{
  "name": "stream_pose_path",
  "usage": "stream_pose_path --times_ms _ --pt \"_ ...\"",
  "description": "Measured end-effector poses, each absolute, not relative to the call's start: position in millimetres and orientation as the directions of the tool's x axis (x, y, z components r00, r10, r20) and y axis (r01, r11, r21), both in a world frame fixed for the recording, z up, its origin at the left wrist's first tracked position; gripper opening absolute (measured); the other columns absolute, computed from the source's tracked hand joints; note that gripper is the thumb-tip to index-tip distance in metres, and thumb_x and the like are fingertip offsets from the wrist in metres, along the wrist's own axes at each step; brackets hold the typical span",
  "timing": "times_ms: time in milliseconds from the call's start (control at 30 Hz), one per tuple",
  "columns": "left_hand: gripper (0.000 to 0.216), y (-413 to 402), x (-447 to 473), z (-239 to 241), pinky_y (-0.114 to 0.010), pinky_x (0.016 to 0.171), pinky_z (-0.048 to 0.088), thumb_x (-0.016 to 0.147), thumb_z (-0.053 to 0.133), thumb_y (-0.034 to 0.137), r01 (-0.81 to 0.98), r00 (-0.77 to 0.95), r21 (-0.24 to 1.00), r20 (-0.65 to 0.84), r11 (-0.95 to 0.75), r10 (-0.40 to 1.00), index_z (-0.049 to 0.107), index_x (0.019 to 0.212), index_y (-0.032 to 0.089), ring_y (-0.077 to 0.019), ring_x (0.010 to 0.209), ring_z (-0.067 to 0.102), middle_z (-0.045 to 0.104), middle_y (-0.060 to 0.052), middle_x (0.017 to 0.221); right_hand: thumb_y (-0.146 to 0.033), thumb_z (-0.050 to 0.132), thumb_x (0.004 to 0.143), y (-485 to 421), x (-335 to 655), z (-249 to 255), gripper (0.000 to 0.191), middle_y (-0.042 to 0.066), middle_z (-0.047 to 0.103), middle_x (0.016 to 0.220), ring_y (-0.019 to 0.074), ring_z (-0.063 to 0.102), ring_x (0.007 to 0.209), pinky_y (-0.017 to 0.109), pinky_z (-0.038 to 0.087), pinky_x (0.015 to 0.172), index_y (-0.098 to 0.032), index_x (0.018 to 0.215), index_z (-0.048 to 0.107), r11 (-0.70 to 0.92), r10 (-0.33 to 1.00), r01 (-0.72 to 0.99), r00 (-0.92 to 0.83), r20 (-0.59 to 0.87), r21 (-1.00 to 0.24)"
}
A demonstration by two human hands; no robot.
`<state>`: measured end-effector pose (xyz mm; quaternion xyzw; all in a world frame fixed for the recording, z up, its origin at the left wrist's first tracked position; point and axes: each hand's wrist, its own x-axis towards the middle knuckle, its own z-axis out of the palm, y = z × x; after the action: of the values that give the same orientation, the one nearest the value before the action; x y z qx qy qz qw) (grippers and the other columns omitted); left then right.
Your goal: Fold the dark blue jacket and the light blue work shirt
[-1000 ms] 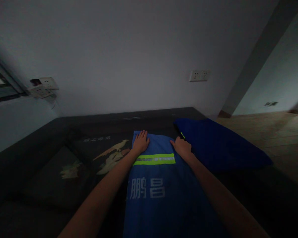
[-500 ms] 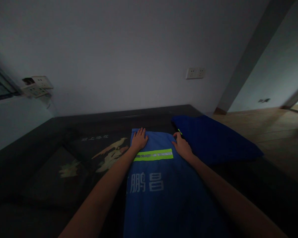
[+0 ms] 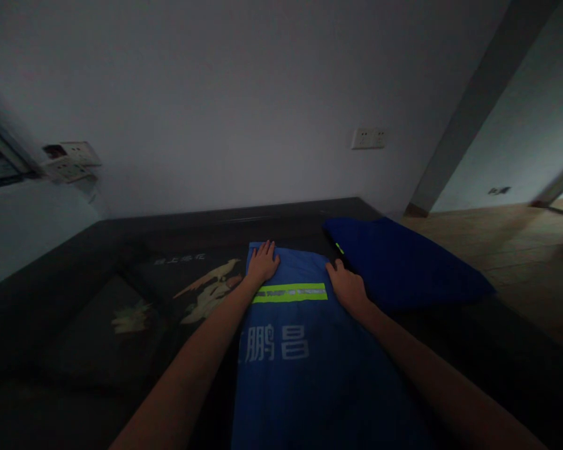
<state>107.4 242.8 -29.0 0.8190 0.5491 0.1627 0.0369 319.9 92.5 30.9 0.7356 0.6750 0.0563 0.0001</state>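
Note:
A folded blue garment (image 3: 300,350) with a yellow-green reflective stripe and pale printed characters lies on a dark table (image 3: 75,275) in front of me. My left hand (image 3: 263,264) rests flat on the garment's far left corner, fingers stretched out. My right hand (image 3: 348,286) lies palm down along the garment's right edge near the stripe, fingers extended. Neither hand grips anything.
A darker blue folded garment (image 3: 403,262) lies just right of my right hand, near the table's right edge. The tabletop carries a bird picture (image 3: 206,287) at left. Wall sockets (image 3: 370,138) sit on the back wall; tiled floor (image 3: 507,244) opens to the right.
My right hand has slid slightly back toward me along the garment's right edge. My left hand stays at the far left corner. The view shifted a little.

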Motion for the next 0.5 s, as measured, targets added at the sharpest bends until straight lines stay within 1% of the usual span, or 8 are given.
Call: stream_pose_path --times_ms 67,167,233,300,367,500 --pt "0.057 242.3 107.7 -28.9 -0.047 0.115 0.016 0.094 0.034 0.039 0.890 0.338 0.236 0.232 -0.390 0.912 0.030 0.146 0.017 -0.0258 0.141 0.025 0.029 -0.011 0.153 -0.010 0.026 0.093 92.2 317.9 40.9 0.040 0.020 0.050 0.127 0.0282 0.060 0.103 0.036 0.050 0.074 -0.017 0.123 0.052 -0.074 0.984 0.996 0.065 0.169 0.049" --pt "0.056 241.7 107.9 -28.5 -0.047 0.115 0.016 0.094 0.035 0.038 0.889 0.338 0.237 0.238 -0.391 0.911 0.031 0.146 0.019 -0.0248 0.141 0.025 0.030 -0.010 0.153 -0.015 0.029 0.095 89.8 307.6 42.2 0.039 0.018 0.052 0.128 0.0274 0.050 0.120 0.037 0.045 0.092 -0.016 0.127 0.052 0.001 0.963 0.998 0.018 0.269 -0.069" --pt "0.056 241.4 107.8 -27.9 -0.047 0.115 0.015 0.094 0.035 0.038 0.886 0.341 0.244 0.236 -0.395 0.910 0.031 0.146 0.019 -0.0252 0.141 0.025 0.030 -0.010 0.152 -0.022 0.033 0.096 84.9 298.6 30.3 0.039 0.018 0.051 0.134 0.0266 0.042 0.129 0.039 0.038 0.103 -0.012 0.130 0.052 0.089 0.963 0.985 -0.047 0.266 -0.145" --pt "0.056 241.2 107.6 -27.1 -0.046 0.115 0.015 0.094 0.035 0.038 0.882 0.342 0.254 0.233 -0.396 0.910 0.031 0.146 0.019 -0.0256 0.141 0.024 0.030 -0.011 0.153 -0.030 0.035 0.097 77.9 292.4 13.0 0.044 0.019 0.047 0.140 0.0267 0.034 0.135 0.041 0.030 0.109 -0.008 0.132 0.050 0.152 0.966 0.973 -0.109 0.233 -0.176" --pt "0.056 241.0 107.4 -26.1 -0.046 0.115 0.015 0.094 0.035 0.038 0.880 0.343 0.264 0.226 -0.396 0.912 0.031 0.146 0.018 -0.0258 0.142 0.024 0.029 -0.011 0.153 -0.037 0.034 0.097 70.4 291.9 -2.3 0.051 0.019 0.042 0.144 0.0278 0.031 0.137 0.044 0.026 0.112 -0.006 0.136 0.047 0.173 0.970 0.970 -0.137 0.202 -0.168" --pt "0.057 240.0 107.6 -24.0 -0.046 0.115 0.015 0.094 0.034 0.038 0.881 0.346 0.263 0.209 -0.393 0.915 0.030 0.146 0.016 -0.0262 0.142 0.023 0.027 -0.012 0.153 -0.044 0.034 0.096 59.7 302.3 -12.7 0.057 0.019 0.038 0.147 0.0273 0.032 0.137 0.044 0.026 0.112 -0.009 0.140 0.043 0.172 0.973 0.971 -0.142 0.180 -0.163"
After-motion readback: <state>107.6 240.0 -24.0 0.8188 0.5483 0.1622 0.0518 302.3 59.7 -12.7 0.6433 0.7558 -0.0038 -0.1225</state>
